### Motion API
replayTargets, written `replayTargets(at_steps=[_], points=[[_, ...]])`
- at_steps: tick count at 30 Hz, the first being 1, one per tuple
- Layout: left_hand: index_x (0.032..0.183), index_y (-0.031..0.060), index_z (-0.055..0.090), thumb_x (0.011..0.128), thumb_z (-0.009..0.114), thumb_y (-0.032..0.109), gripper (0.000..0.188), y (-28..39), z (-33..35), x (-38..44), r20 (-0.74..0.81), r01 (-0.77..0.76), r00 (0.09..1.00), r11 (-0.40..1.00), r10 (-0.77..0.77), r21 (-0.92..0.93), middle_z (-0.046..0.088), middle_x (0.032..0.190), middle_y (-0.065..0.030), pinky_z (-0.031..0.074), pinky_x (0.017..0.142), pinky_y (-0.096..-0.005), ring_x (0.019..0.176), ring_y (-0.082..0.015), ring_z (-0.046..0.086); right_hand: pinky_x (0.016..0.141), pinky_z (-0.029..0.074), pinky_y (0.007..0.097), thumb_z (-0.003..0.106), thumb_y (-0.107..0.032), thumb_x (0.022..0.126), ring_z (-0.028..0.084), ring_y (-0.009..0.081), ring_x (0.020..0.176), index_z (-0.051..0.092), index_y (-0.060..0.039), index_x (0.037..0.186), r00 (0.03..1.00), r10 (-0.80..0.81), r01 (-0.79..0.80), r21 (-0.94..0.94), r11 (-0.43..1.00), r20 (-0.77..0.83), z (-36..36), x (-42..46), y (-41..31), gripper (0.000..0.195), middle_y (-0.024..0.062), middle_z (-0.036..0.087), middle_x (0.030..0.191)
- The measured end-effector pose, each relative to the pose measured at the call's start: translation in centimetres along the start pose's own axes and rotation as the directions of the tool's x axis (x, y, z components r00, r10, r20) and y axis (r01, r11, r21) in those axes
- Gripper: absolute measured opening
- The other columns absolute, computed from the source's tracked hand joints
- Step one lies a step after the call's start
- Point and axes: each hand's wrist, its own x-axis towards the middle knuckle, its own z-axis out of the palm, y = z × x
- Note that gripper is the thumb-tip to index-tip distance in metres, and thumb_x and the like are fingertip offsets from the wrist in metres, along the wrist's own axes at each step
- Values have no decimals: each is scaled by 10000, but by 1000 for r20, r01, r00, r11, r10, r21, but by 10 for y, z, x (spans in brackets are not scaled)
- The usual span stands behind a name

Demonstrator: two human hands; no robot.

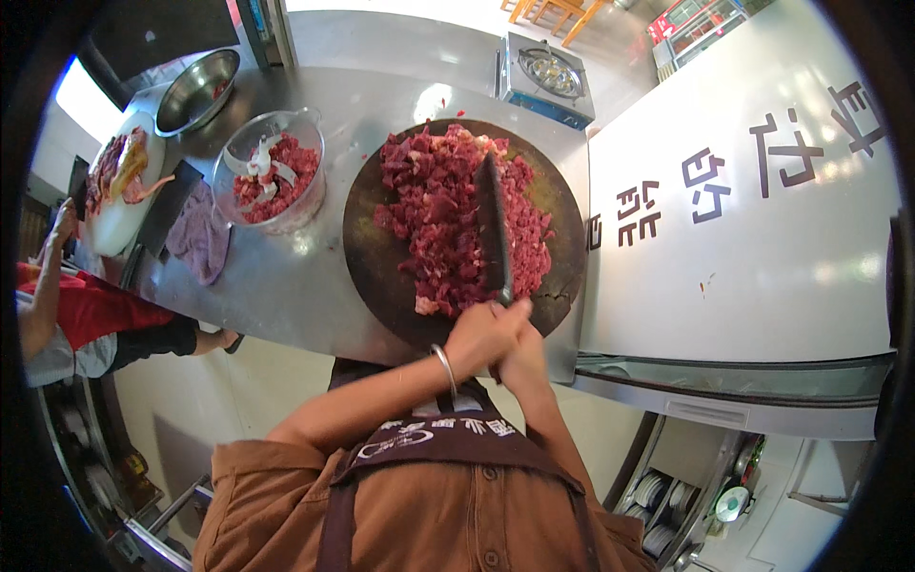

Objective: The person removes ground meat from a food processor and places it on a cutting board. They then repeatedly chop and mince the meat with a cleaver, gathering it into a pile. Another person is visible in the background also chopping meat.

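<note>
Chopped red meat [436,207] is heaped on a round, dark chopping board [379,272]. A cleaver [492,222] stands in the meat with its blade pointing away from me, edge down. Both my hands are together at its handle, at the board's near edge. My left hand [480,336], with a bracelet at the wrist, lies over the front of the handle. My right hand [525,357] is closed around the handle behind it. The fingers overlap, and most of the handle is hidden.
Left of the board is a clear processor bowl [314,179] with blades and minced meat. Beyond are a purple cloth [200,236], a metal bowl [168,107] and a white board [107,232] with meat, where a co-worker stands. A portable gas stove [547,79] and a white cabinet surface [750,286] are right.
</note>
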Motion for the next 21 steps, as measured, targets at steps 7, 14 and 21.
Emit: replayTargets(at_steps=[7, 14, 21], points=[[665, -31, 576, 879, 508, 362, 453, 13, -2, 11, 57, 7, 998, 997, -11, 72, 551, 593, -33, 413, 541, -298, 549, -103, 462, 665, 451, 281, 427, -291, 942, 547, 130, 727, 563, 10, 963, 989, -57, 86, 214, 973, -137, 2, 6, 3, 332, 54, 590, 822], [685, -23, 566, 867, 534, 303, 374, 66, 7, -17, 55, -465, 883, 885, 465, -21, 513, 558, -19, 426, 569, -267, 546, -82, 454, 663, 457, 294, 494, -278, 911, 567, 141, 750, 576, 39, 964, 958, -230, 234, 4, 972, -170, -19, -13, -44, 332, 97, 614, 782], [605, -8, 553, 889, 516, 343, 453, 0, 8, 20, 60, 1, 998, 999, 2, -54, 515, 575, 8, 367, 492, -268, 554, -69, 454, 682, 466, 326, 487, -332, 918, 628, 243, 803, 562, 16, 1023, 997, -11, -2, -152, 988, -82, -10, 10, 19, 371, 203, 633, 888]])
